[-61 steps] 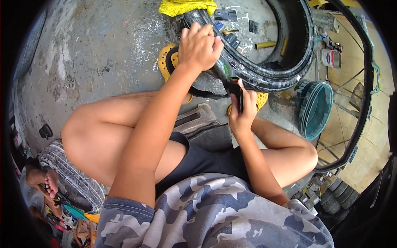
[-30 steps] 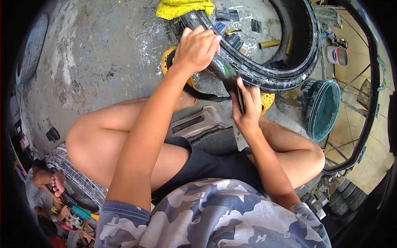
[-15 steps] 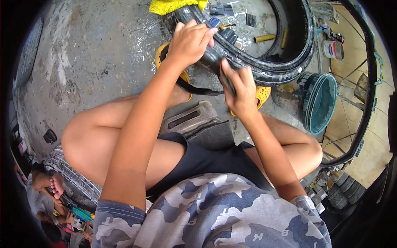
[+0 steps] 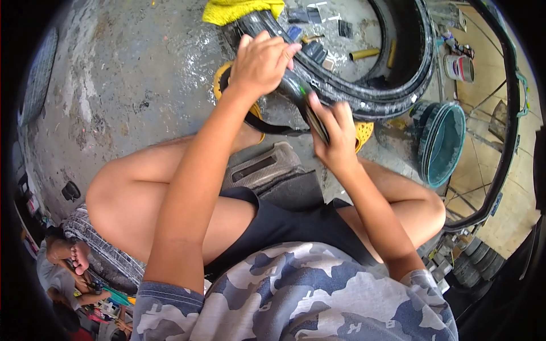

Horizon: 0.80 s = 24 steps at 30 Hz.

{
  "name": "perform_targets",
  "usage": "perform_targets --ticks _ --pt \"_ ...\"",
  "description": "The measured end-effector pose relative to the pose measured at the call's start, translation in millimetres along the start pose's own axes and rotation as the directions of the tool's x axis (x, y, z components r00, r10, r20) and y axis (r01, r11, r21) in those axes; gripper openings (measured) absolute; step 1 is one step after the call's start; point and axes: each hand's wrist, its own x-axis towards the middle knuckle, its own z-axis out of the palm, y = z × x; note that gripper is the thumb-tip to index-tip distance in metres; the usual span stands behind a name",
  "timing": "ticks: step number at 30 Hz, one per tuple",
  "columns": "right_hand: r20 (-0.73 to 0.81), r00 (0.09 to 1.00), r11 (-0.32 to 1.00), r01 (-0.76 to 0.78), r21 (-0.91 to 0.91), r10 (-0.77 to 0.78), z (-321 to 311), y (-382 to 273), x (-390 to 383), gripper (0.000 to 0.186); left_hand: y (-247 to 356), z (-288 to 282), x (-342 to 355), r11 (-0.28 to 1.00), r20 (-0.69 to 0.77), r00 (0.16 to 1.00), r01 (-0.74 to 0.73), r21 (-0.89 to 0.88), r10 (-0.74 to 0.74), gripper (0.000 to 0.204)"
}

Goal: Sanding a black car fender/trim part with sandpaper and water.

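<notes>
My left hand (image 4: 260, 63) is closed over a black rubber inner tube (image 4: 293, 86), its fingers wrapped out of sight on the far side. A small green mark shows on the tube's wet, shiny surface. Just right of that, my right hand (image 4: 335, 136) grips a flat, dark, narrow tool (image 4: 316, 124) by its edge, close against the tube; the tool's exact kind is unclear. Beyond both hands lies a large black tire (image 4: 418, 62), partly behind the tube. A yellow cloth (image 4: 242, 9) drapes over the tube's far end.
A teal bucket (image 4: 441, 145) stands right of my foot in a yellow clog (image 4: 364, 135). Between my legs lie dark rubber pieces (image 4: 264, 170). Scraps and a yellow tube piece (image 4: 364, 54) lie on the wet floor inside the tire. Another person's foot (image 4: 79, 257) shows at lower left.
My right hand and its flat tool have shifted slightly toward me, uncovering the green mark on the tube. My left hand keeps its hold.
</notes>
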Motion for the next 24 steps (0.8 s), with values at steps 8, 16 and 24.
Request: perform_targets --ticks 8,16,24 --pt "0.041 0.999 1.0 0.02 -0.023 -0.019 -8 -2 -11 0.077 4 -2 -4 1.0 -0.007 1.0 -0.01 -0.004 0.01 0.046" --pt "0.12 0.988 0.992 0.107 -0.069 -0.098 -9 -3 -9 0.066 -1 -5 -7 0.999 -0.037 0.999 -0.031 -0.022 0.03 0.049" --pt "0.164 0.959 0.919 0.27 -0.288 -0.231 -3 -17 14 0.059 -5 -7 -7 0.998 -0.045 0.998 -0.048 -0.038 0.047 0.049"
